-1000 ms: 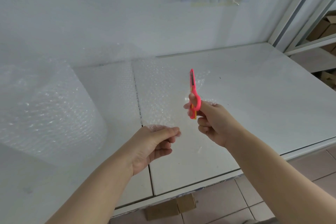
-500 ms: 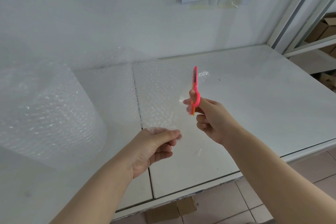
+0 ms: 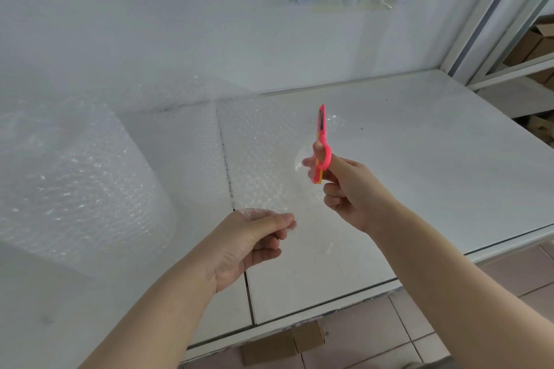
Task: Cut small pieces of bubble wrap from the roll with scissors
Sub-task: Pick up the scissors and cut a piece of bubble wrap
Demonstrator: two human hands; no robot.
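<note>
White table (image 3: 419,183); left hand (image 3: 248,246) pinches bubble wrap (image 3: 263,159); right hand (image 3: 353,192) grips scissors (image 3: 322,141)

Pink scissors (image 3: 321,141) w/ orange; clear dotted bubble wrap (image 3: 260,159); white table (image 3: 419,159)

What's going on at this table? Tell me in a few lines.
A person is cutting bubble wrap. The left hand pinches the near edge of a sheet pulled out from the roll, which lies at the left of the table. The right hand holds pink scissors at the sheet's right side, blades nearly closed and pointing away from the person.
</note>
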